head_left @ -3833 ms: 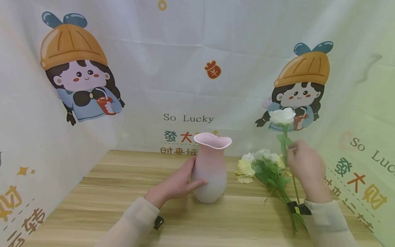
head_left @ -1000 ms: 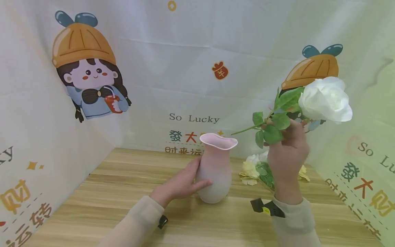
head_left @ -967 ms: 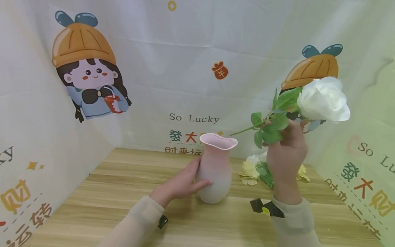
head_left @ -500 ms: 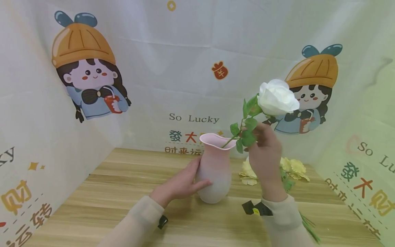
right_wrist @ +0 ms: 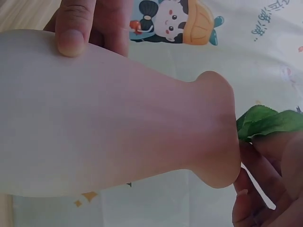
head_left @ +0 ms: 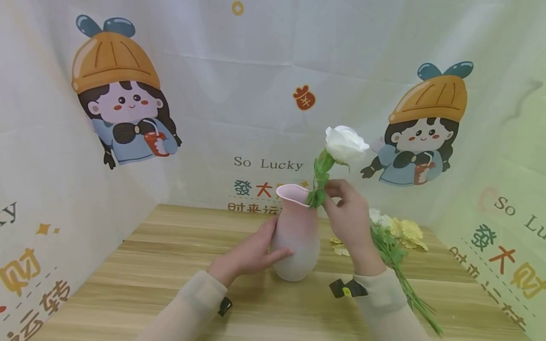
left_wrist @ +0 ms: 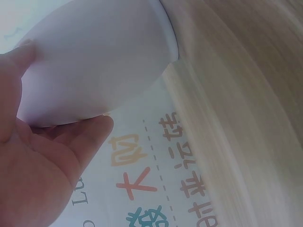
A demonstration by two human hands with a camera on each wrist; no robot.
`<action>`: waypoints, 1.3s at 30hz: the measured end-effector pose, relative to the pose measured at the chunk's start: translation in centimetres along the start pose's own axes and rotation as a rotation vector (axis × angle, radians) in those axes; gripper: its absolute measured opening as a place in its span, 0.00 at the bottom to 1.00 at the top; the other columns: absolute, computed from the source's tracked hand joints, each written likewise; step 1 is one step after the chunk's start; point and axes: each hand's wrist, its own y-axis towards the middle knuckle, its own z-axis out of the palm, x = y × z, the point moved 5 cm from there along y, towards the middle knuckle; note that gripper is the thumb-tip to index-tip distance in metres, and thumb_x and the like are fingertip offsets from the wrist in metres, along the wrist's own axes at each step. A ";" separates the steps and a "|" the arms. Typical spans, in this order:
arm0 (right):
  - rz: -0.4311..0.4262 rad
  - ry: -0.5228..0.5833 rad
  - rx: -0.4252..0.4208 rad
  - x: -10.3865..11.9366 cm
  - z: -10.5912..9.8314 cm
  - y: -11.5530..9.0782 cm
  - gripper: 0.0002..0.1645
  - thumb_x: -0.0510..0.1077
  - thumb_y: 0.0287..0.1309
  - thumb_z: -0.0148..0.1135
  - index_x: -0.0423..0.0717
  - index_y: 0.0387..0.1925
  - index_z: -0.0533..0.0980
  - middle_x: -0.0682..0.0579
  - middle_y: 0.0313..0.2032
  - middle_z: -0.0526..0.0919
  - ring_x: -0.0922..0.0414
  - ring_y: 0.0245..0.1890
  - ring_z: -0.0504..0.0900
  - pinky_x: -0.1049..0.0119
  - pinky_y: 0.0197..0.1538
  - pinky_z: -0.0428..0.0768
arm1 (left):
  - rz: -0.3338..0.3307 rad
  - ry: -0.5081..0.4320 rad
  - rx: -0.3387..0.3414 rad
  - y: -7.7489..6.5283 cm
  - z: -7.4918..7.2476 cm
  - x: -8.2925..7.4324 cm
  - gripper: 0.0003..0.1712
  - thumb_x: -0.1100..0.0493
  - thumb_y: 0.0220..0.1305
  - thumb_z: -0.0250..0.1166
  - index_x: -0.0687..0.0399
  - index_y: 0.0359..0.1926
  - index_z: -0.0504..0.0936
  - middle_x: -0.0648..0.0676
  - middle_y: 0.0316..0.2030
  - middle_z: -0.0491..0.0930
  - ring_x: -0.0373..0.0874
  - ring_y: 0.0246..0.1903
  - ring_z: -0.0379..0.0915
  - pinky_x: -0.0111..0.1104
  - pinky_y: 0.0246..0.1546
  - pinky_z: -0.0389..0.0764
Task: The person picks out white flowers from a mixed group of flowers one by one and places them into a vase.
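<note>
A pink-to-white vase (head_left: 296, 246) with a wavy rim stands upright on the wooden table (head_left: 141, 265). My left hand (head_left: 245, 253) grips its left side, thumb across the front and fingers behind, as the left wrist view also shows on the vase's pale body (left_wrist: 99, 56). At the rim's right side, my right hand (head_left: 350, 215) pinches the leafy stem of a white rose (head_left: 344, 144). The stem's lower part is hidden inside the vase mouth. In the right wrist view, green leaves (right_wrist: 265, 119) sit right at the rim beside the right fingers.
More flowers lie on the table to the right, with yellow blooms (head_left: 407, 232), white blooms (head_left: 378, 218) and long green stems (head_left: 411, 289) pointing toward me. A printed cloth backdrop (head_left: 239, 94) rises behind and at both sides.
My right hand took the white rose from the bunch, tilted it stem-first toward the vase, then moved it left and down into the mouth, turning it more upright. My left hand stayed on the vase.
</note>
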 end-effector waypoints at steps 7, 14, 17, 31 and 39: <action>0.050 -0.062 0.024 -0.2 0.4 -0.1 0.10 0.44 0.63 0.64 0.45 0.44 0.81 0.52 0.35 0.85 0.55 0.27 0.76 0.61 0.28 0.76 | 0.002 0.003 -0.007 0.0 0.0 0.0 0.55 0.37 0.66 0.64 0.61 0.76 0.44 0.62 0.68 0.58 0.46 0.62 0.60 0.44 0.63 0.68; 0.021 -0.095 0.034 -0.1 0.5 -0.1 0.09 0.46 0.63 0.67 0.44 0.37 0.84 0.51 0.38 0.84 0.53 0.41 0.77 0.54 0.36 0.80 | -0.003 -0.003 -0.006 0.0 0.0 0.0 0.55 0.37 0.66 0.64 0.61 0.76 0.44 0.62 0.68 0.58 0.46 0.62 0.60 0.44 0.63 0.68; 0.001 -0.095 0.040 -0.1 0.5 0.0 0.09 0.46 0.63 0.67 0.44 0.36 0.85 0.51 0.37 0.85 0.52 0.40 0.77 0.53 0.36 0.80 | -0.003 -0.007 -0.003 -0.1 -0.1 0.0 0.55 0.36 0.66 0.64 0.61 0.76 0.44 0.61 0.68 0.58 0.46 0.62 0.60 0.44 0.63 0.68; -0.243 -0.058 0.040 1.2 0.9 -0.2 0.08 0.40 0.61 0.67 0.41 0.39 0.87 0.48 0.37 0.84 0.51 0.43 0.75 0.47 0.50 0.72 | 0.002 0.015 -0.003 0.0 0.0 0.0 0.54 0.35 0.66 0.63 0.61 0.75 0.45 0.61 0.67 0.60 0.45 0.60 0.62 0.43 0.62 0.70; -0.232 -0.036 0.056 1.3 1.3 -0.3 0.07 0.41 0.59 0.70 0.44 0.39 0.85 0.48 0.41 0.81 0.49 0.47 0.71 0.45 0.52 0.68 | 0.001 0.008 -0.001 0.0 0.0 0.1 0.53 0.37 0.66 0.63 0.60 0.75 0.46 0.60 0.65 0.62 0.44 0.58 0.64 0.42 0.61 0.72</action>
